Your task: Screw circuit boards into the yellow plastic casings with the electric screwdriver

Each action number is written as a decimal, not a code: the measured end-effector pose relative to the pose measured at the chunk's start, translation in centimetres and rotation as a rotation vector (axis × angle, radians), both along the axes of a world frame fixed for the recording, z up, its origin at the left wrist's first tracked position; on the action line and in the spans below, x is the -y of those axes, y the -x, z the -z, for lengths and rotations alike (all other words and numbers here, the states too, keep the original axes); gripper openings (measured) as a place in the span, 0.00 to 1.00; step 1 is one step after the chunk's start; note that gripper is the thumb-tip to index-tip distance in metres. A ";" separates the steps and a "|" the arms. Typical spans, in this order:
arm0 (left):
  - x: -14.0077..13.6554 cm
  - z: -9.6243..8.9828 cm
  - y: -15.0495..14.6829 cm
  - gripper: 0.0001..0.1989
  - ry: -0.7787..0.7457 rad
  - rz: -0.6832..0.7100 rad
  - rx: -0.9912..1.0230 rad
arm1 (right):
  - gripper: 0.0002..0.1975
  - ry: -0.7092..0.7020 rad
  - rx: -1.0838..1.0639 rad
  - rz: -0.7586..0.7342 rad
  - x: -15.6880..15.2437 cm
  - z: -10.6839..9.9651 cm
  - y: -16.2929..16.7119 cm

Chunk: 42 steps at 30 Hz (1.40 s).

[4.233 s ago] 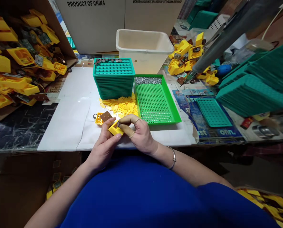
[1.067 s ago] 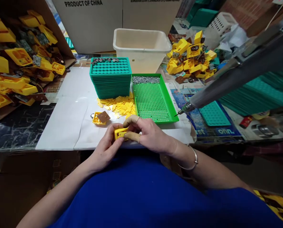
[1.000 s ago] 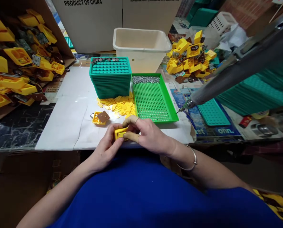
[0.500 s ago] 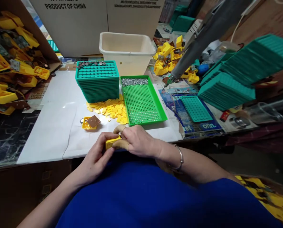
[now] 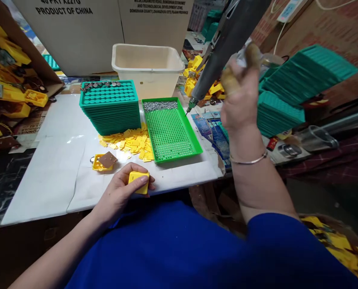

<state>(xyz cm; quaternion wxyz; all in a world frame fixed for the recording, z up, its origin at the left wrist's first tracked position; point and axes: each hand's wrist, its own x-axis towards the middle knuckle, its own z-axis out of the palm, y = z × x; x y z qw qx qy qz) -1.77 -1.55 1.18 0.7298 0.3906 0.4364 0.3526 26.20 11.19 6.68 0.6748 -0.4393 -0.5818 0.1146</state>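
Note:
My left hand [image 5: 123, 182] is closed around a small yellow plastic case [image 5: 139, 181], its thumb across the top, at the table's front edge. My right hand [image 5: 240, 94], slightly blurred, is raised at the right with thumb and forefinger apart; both wear tan finger covers, and nothing shows between them. Just left of it hangs a dark power screwdriver [image 5: 210, 60], its bit pointing down near the green tray. On the white sheet lies an open yellow case [image 5: 102, 163] with a brown board [image 5: 108, 159] tilted on it.
A green perforated tray [image 5: 174, 134] holds small metal screws [image 5: 160, 105] at its far end. Beside it are stacked teal trays [image 5: 112, 110], loose yellow plates [image 5: 133, 142] and a cream bin [image 5: 148, 78]. More teal trays [image 5: 308, 74] and a clear cup [image 5: 317, 136] stand right.
My right hand has left the yellow case and swung up and right toward the screwdriver. My left hand keeps the case. The view has shifted slightly right.

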 end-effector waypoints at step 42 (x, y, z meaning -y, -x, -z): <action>-0.9 1.4 -0.9 0.12 0.138 -0.112 0.226 | 0.22 0.310 -0.022 -0.448 5.9 -0.1 11.4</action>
